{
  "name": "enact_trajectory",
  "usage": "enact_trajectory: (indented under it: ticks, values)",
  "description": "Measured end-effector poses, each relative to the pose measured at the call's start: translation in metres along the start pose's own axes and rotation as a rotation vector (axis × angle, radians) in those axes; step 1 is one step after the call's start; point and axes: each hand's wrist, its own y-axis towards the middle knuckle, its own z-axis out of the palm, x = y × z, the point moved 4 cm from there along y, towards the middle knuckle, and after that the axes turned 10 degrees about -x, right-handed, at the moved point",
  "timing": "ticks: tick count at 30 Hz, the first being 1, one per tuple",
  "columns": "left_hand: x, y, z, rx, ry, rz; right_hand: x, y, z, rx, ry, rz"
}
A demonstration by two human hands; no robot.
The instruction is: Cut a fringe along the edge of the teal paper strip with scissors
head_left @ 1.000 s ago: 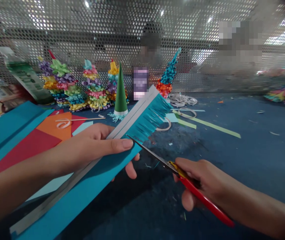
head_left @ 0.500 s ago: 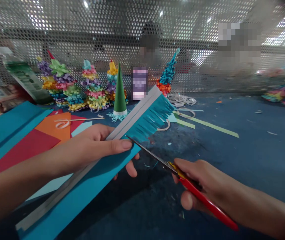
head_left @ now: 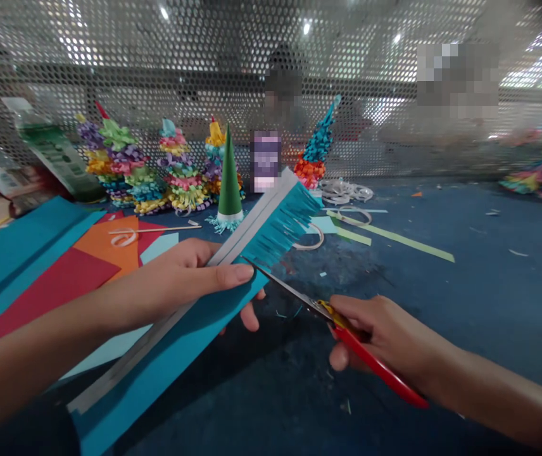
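A long strip of blue paper (head_left: 171, 361) with a white band along its upper edge slants across the view. Its far half is cut into a fine fringe (head_left: 283, 228). My left hand (head_left: 204, 272) grips the strip near its middle, thumb on top and fingers beneath. In my right hand (head_left: 370, 335) are scissors (head_left: 380, 370) with red and yellow handles. Their blades reach into the paper at the near end of the fringe, just beside my left thumb, and look closed or nearly so.
Behind the strip stand a green paper cone (head_left: 230, 183) and several colourful fringed cones (head_left: 183, 171). Blue paper (head_left: 24, 247), red sheets (head_left: 47, 285) and an orange sheet (head_left: 109, 244) lie left. A bottle (head_left: 57, 155) leans against the perforated metal screen (head_left: 195, 88). Green strips (head_left: 404, 242) lie right.
My right hand has shifted slightly left and up, and the scissor blades have come together at the paper. The strip's near end has swung a little to the right.
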Motion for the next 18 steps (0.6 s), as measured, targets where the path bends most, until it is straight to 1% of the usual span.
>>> enact_trajectory:
  ticks: [4, 7, 9, 13, 16, 18]
  values:
    - [0.014, 0.01, -0.004, 0.014, -0.033, -0.068, -0.002, 0.01, -0.008, -0.051, -0.095, -0.076]
    - [0.02, 0.02, -0.01, -0.033, -0.049, -0.091, -0.007, 0.018, -0.017, -0.095, -0.181, -0.138]
    - [0.025, 0.026, -0.015, -0.073, -0.069, -0.106, -0.011, 0.02, -0.024, -0.121, -0.231, -0.148]
    - [0.043, 0.039, -0.02, -0.113, -0.101, -0.138, -0.017, 0.018, -0.037, -0.192, -0.36, -0.159]
    - [0.056, 0.045, -0.021, -0.126, -0.125, -0.163, -0.017, 0.017, -0.041, -0.244, -0.437, -0.194]
    - [0.06, 0.047, -0.022, -0.144, -0.145, -0.166, -0.014, 0.015, -0.043, -0.278, -0.456, -0.223]
